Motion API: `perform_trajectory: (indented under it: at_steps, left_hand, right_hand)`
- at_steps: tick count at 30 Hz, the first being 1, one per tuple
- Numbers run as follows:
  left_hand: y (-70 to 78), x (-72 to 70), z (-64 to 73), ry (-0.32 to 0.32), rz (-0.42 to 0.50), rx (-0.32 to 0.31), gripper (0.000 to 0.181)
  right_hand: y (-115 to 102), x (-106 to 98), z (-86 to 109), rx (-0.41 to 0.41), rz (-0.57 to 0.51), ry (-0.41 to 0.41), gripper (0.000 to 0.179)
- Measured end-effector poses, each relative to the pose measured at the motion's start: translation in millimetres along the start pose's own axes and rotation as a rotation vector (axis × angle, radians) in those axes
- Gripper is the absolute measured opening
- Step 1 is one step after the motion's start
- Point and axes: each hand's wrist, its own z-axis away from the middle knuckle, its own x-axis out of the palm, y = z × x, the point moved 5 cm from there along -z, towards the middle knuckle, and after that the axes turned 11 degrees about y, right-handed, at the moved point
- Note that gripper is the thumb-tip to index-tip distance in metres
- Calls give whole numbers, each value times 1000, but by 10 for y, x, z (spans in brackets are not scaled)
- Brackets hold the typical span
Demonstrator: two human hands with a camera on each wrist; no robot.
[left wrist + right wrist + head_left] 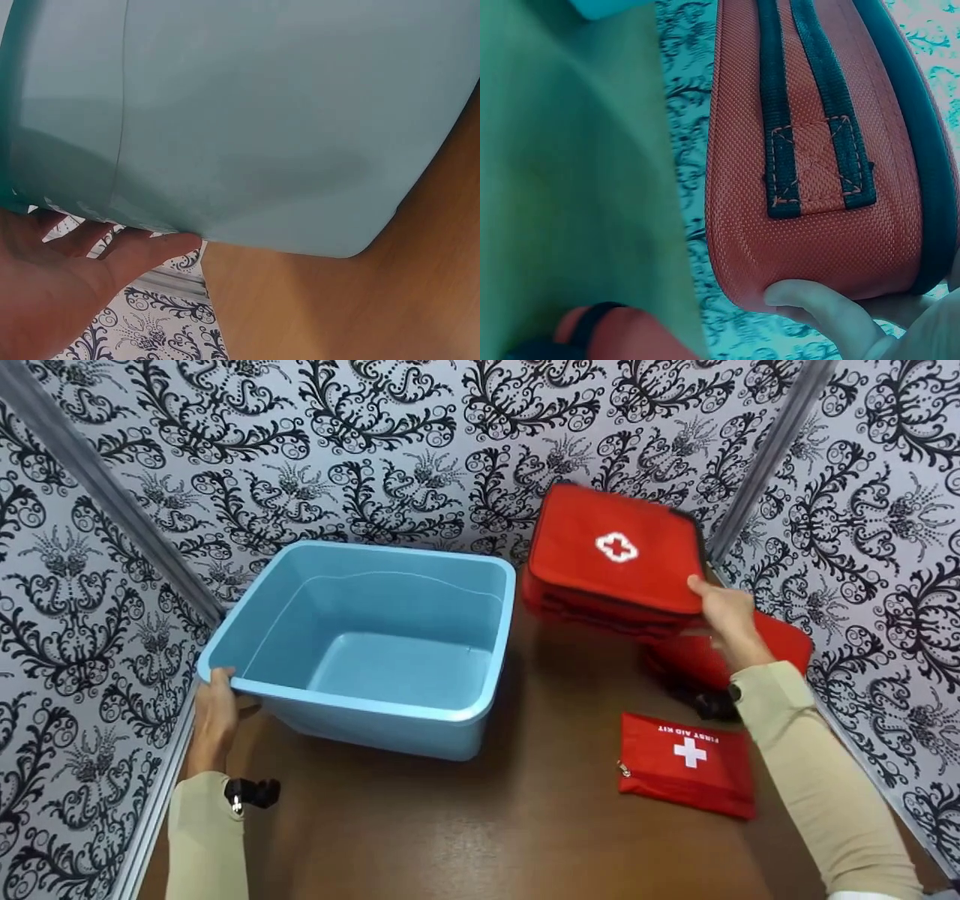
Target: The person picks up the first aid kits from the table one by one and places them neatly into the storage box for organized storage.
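Above the table (450, 825), right of the blue tub (390, 731), the right hand (727, 619) clamps a red bag (592, 566) by one corner; the left hand (215, 716) grips the tub's rim; carrying seems the step, the next move likely wanting steady support.

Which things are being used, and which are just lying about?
Seem in use:
light-blue rectangular plastic tub, gripped by the left hand
boxy red fabric case, in the right hand

Just lying about:
flat red rectangular pouch
partly hidden red bag
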Motion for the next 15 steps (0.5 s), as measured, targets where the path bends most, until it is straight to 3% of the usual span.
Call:
perform_trajectory:
  at_steps: [4, 8, 15]
  left_hand:
    - [8, -14, -4, 23, -22, -17, 76]
    - [20, 11, -20, 11, 41, -23, 72]
    - [13, 34, -24, 13, 63, -24, 69]
  right_hand:
    - [-254, 17, 90, -34, -39, -29, 26]
    - [-471, 29, 185, -57, -70, -88, 20]
    - [-700, 84, 300, -63, -45, -146, 26]
